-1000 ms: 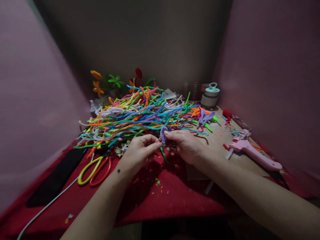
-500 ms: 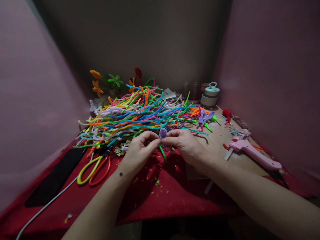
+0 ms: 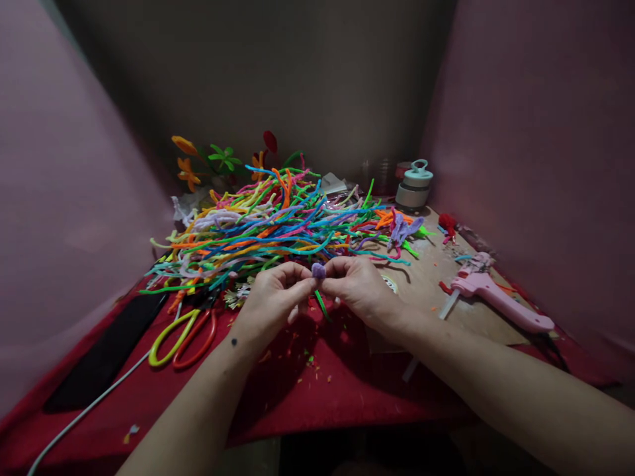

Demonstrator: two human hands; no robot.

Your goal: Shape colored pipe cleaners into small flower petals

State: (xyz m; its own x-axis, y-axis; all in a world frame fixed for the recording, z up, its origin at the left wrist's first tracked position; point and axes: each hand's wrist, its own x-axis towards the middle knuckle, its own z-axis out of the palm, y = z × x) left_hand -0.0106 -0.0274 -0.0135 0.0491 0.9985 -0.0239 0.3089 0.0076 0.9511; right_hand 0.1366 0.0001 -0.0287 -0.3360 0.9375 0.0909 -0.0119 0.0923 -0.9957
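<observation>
Between both hands sits a small purple pipe-cleaner piece (image 3: pixel 318 270), bent into a rounded petal shape. My left hand (image 3: pixel 280 291) pinches its left side between thumb and forefinger. From the other side, my right hand (image 3: pixel 354 285) pinches it with thumb and forefinger, so the fingertips of both hands almost meet. Fingers hide the lower part of the piece. Right behind the hands lies a large heap of multicoloured pipe cleaners (image 3: pixel 258 228). A green pipe-cleaner end (image 3: pixel 322 305) shows just below the fingertips.
Scissors (image 3: pixel 182 337) with yellow and red handles lie left, beside a black phone-like slab (image 3: pixel 106 354) and a white cable (image 3: pixel 92 404). At right, a pink glue gun (image 3: pixel 501 301) rests on a brown board (image 3: pixel 421 264). Pipe-cleaner flowers (image 3: pixel 187 173) and a teal-lidded container (image 3: pixel 415 185) stand behind.
The purple piece has tipped down and looks shorter between the fingers. My right hand has shifted slightly left, its thumb and forefinger now nearer the left hand's. The view has moved a little.
</observation>
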